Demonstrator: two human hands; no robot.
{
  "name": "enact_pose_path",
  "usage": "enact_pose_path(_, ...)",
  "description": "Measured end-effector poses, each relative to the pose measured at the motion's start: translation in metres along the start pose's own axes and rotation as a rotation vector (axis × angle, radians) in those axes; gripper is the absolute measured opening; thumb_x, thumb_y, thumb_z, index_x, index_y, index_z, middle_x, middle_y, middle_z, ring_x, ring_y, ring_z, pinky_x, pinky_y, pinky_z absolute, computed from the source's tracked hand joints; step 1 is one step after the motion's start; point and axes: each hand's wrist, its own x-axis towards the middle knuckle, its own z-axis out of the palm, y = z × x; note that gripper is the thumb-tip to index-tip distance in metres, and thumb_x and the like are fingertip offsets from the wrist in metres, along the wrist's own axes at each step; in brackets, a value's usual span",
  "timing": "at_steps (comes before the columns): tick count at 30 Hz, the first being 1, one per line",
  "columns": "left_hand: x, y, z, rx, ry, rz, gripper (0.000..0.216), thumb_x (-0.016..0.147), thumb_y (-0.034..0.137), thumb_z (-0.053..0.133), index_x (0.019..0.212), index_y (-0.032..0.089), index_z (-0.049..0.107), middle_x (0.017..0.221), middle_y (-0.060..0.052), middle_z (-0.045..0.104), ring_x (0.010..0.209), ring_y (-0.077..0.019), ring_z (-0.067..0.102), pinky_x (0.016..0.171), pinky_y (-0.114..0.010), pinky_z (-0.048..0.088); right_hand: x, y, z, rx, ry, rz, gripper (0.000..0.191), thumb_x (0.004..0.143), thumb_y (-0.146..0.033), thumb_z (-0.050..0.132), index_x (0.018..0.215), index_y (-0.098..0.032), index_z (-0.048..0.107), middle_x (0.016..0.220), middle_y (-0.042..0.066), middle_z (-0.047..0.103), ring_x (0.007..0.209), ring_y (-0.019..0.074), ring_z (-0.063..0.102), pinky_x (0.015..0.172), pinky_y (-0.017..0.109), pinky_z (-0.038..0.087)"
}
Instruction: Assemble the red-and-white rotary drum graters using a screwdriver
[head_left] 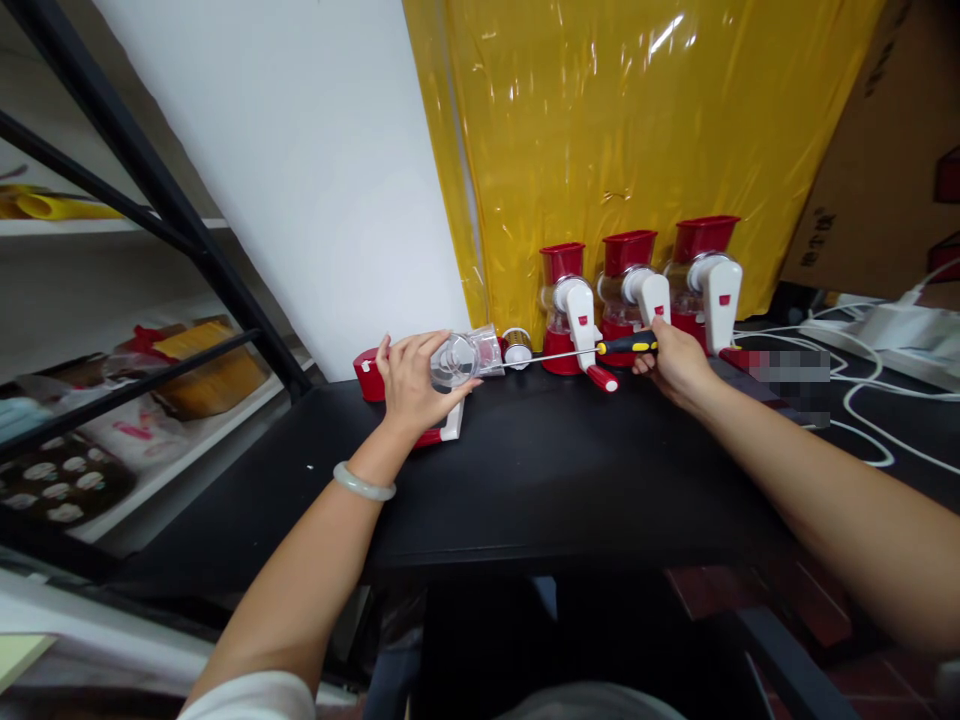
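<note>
My left hand (420, 375) grips a clear plastic grater body (455, 360), which lies sideways above the black tabletop. In my right hand (671, 362) is a screwdriver (628, 344) with a black and yellow handle. Its long shaft points left, and the tip is at or near the clear body's right end; I cannot tell whether they touch. Behind the shaft lies a grater drum (517, 348) with a white rim. A red part (369, 375) sits just left of my left hand, and a white crank with a red grip (451, 420) shows beneath it.
Several red and white rotary graters, such as this one (562, 300), stand along the yellow plastic sheet (600, 120). White cables (862, 385) and a power strip (900, 335) lie at the right. A black metal frame (165, 190) and shelves are on the left.
</note>
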Motion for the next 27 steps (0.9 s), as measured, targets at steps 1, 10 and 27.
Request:
enact_pose_path(1,0.0001,-0.0002,0.0000,0.000,-0.001,-0.006,0.078,0.068,0.060,0.076,0.133,0.032,0.043,0.125,-0.007,0.060,0.120,-0.0322,0.051,0.117,-0.061,0.018,0.0004,0.0001,-0.0002,0.002,0.007,-0.010,0.036,0.089,-0.054,0.054,0.067,-0.025,0.050,0.039,-0.005,0.036,0.036,0.0120,0.041,0.038,0.027,0.046)
enact_pose_path(10,-0.0003,-0.0038,0.0015,-0.044,-0.016,-0.045,0.079,0.068,0.060,0.075,0.133,0.029,0.043,0.126,-0.009,0.059,0.123,-0.0336,0.048,0.117,-0.061,0.013,0.0040,0.0011,-0.0027,0.020,0.030,-0.064,0.034,0.087,-0.056,0.057,0.070,-0.026,0.054,0.038,-0.005,0.037,0.034,0.0130,0.041,0.035,0.028,0.044)
enact_pose_path(27,0.0003,-0.0034,0.0049,0.019,0.084,0.063,0.077,0.066,0.064,0.075,0.128,0.027,0.049,0.115,-0.007,0.066,0.110,-0.0306,0.056,0.113,-0.057,0.024,0.0046,0.0064,-0.0017,-0.060,0.066,-0.169,0.037,0.086,-0.058,0.056,0.072,-0.024,0.058,0.041,-0.003,0.043,0.037,0.0146,0.047,0.036,0.029,0.042)
